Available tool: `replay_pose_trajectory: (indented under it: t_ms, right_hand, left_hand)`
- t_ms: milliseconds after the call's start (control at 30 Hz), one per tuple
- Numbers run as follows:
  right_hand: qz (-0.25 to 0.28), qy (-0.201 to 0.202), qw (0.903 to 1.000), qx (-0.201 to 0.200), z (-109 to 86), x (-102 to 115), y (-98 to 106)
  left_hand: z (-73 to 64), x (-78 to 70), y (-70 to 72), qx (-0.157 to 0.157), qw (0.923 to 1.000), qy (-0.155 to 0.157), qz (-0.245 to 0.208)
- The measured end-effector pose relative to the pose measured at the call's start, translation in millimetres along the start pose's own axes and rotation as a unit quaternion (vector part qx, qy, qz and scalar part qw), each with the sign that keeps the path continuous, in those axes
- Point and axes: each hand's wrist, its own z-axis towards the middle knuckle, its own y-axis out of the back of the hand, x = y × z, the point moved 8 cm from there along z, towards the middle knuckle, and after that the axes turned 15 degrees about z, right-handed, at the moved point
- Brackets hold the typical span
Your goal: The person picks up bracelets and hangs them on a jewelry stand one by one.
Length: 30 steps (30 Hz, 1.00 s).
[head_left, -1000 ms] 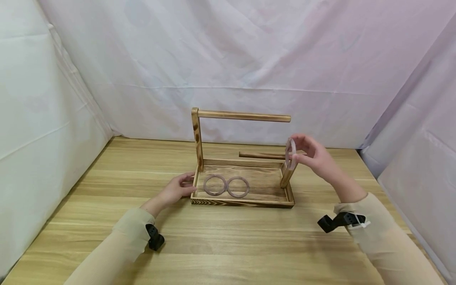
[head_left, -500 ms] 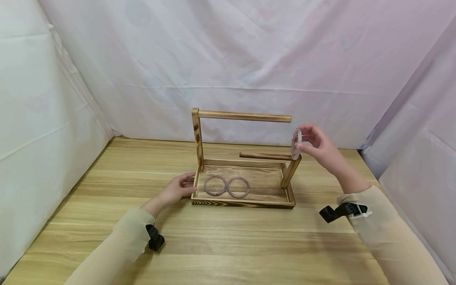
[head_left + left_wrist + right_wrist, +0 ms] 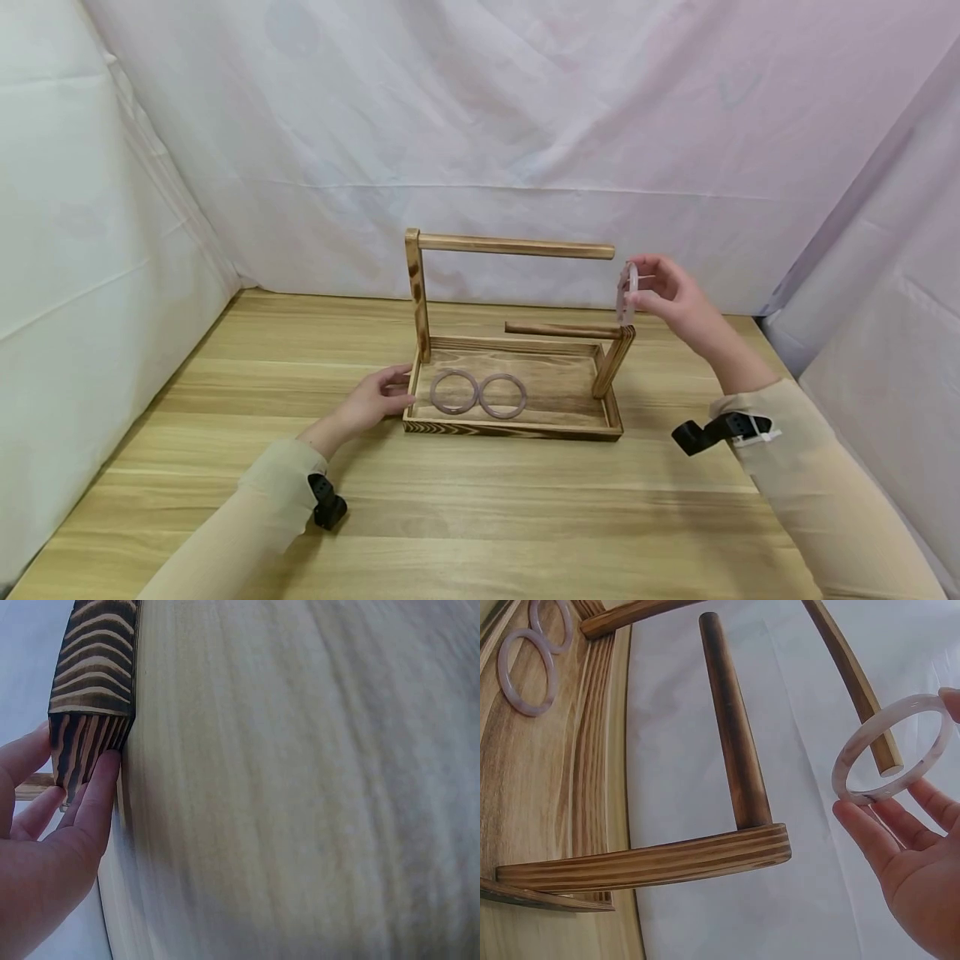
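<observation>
My right hand (image 3: 667,300) pinches a pale, lilac-tinted bangle (image 3: 853,750) between thumb and fingers. This bangle hangs upright just right of the free end of the upper bar (image 3: 517,245), apart from it. Through the ring, the right wrist view shows that bar end. My left hand (image 3: 371,400) holds the left end of the wooden tray (image 3: 562,392), thumb at the rim and fingers against the outer wall (image 3: 90,739). Two more bangles lie flat side by side in the tray, one on the left (image 3: 453,412) and one on the right (image 3: 503,416).
A tall post (image 3: 417,296) at the tray's left carries the upper bar. A shorter post (image 3: 615,365) at the right carries a lower bar (image 3: 555,330) pointing left. The stand sits on a wood-grain table (image 3: 480,517), with white cloth (image 3: 525,108) hanging behind.
My right hand has lifted the bangle up and slightly right, from around the base of the lower bar to above the short post. My left hand stays in place.
</observation>
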Motion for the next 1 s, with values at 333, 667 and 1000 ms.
replay_pose_trajectory:
  t_ms: [333,667,1000]
  right_hand:
    - [-0.011,0.009,0.9998,-0.013,8.6,1,6]
    - [-0.013,-0.001,0.9998,-0.018,22.6,3,8]
    - [-0.008,0.002,0.9998,-0.016,33.2,2,12]
  left_hand:
    - [3.1,4.4,0.0,-0.002,0.9998,-0.009,-0.016]
    - [2.9,6.0,2.2,-0.007,0.9995,-0.016,-0.026]
    - [5.2,6.2,3.7,-0.006,0.9997,-0.017,-0.015]
